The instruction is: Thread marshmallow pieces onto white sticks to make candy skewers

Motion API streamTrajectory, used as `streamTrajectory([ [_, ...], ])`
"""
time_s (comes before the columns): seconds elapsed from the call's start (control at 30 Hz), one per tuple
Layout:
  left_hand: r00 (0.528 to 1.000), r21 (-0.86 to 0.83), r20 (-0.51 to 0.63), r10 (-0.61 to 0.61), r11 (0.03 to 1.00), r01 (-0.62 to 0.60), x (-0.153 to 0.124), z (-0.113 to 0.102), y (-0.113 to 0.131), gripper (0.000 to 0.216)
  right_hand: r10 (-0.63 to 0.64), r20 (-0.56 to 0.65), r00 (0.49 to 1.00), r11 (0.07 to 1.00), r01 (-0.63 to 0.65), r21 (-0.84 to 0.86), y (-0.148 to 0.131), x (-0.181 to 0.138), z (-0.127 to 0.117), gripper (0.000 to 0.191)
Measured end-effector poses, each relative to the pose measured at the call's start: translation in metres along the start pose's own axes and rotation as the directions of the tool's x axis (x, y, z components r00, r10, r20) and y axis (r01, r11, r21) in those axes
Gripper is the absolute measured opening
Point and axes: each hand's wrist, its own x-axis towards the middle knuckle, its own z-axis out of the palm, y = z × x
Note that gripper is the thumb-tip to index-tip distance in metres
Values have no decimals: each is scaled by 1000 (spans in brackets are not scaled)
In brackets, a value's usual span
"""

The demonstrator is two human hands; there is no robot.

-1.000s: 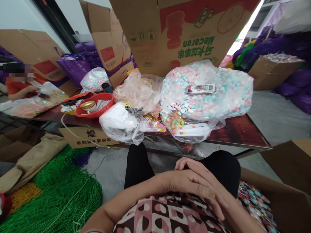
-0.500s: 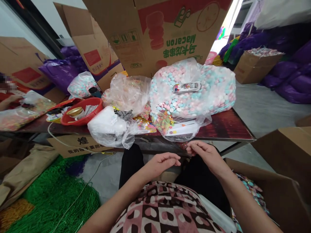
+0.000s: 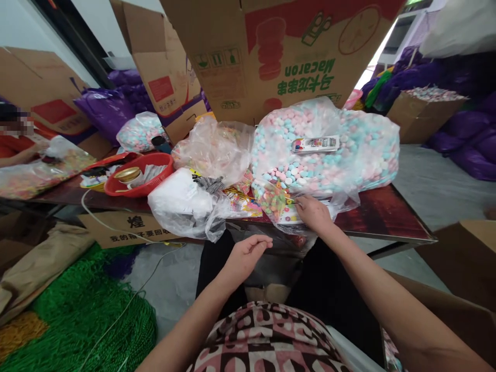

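Observation:
My right hand [image 3: 315, 214] reaches over the table's front edge with its fingers pinched around the end of a thin stick [image 3: 291, 200]. That stick lies at a small heap of coloured ring-shaped candies [image 3: 274, 199] on clear plastic. White strips with round coloured pieces [image 3: 289, 217] lie just below the right fingertips. My left hand [image 3: 246, 256] hovers above my lap, apart from the table, its fingers pressed together; whatever may be between them is too small to make out. A large clear bag of pink, blue and white candies [image 3: 360, 150] lies behind, with a small labelled packet [image 3: 315, 144] on top.
White plastic bags [image 3: 174, 201] and a red basket [image 3: 157, 178] with a gold tin stand on the left. A Macaron carton [image 3: 232, 67] rises behind. A co-worker [image 3: 19, 134] sits far left. Open cartons [image 3: 457, 253] stand right; green strings [image 3: 96, 315] cover the floor.
My right hand has moved forward and up from the table edge to the candy heap and the thin stick. My left hand's fingers have drawn together. The view has shifted slightly left.

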Motion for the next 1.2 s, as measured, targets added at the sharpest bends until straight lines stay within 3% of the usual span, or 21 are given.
streamTrajectory([
  [0.07, 980, 185, 4, 197, 963, -194, 16, 1, 5, 25, 12, 29, 1000, 996, -9, -88, 0, 3, 3, 27],
  [0.1, 949, 285, 31, 315, 907, -311, 27, 3, 9, 25, 15, 40, 999, 992, -10, -124, 0, 4, 4, 29],
  [0.17, 849, 446, 118, 515, 737, -509, 54, 8, 15, 27, 19, 59, 998, 983, -7, -184, 0, 5, 3, 31],
  [0.23, 771, 602, 199, 605, 545, -584, 85, 14, 20, 33, 21, 68, 997, 974, -5, -228, 2, 7, 2, 31],
  [0.3, 762, 742, 232, 604, 397, -541, 115, 17, 21, 44, 22, 62, 998, 967, -5, -257, 3, 10, -1, 32],
  [0.4, 814, 865, 235, 532, 267, -424, 151, 14, 19, 54, 8, 33, 999, 963, 1, -268, 5, 12, -9, 31],
  [0.53, 850, 923, 259, 458, 141, -357, 173, -4, 15, 39, -13, -18, 1000, 971, 9, -238, 14, 12, -22, 27],
  [0.63, 848, 941, 284, 447, 42, -337, 174, -22, 12, 24, -64, -193, 979, 991, 40, -127, 30, 8, -30, 23],
  [0.7, 846, 948, 287, 450, -8, -317, 170, -32, 9, 20, -126, -354, 927, 992, 119, -42, 43, 5, -31, 22],
  [0.8, 857, 950, 299, 420, -46, -309, 162, -40, 5, 17, -209, -482, 851, 972, 235, -8, 59, 0, -27, 22],
  [1.0, 882, 957, 263, 391, 11, -290, 143, -43, 9, 24, -225, -514, 828, 957, 287, 43, 77, -4, -13, 20],
  [1.1, 842, 945, 239, 484, 85, -317, 134, -36, 27, 32, -207, -514, 833, 949, 299, 103, 79, -5, -17, 20],
  [1.2, 761, 886, 232, 605, 192, -423, 129, -16, 47, 33, -150, -540, 828, 929, 304, 209, 77, -8, -32, 19],
])
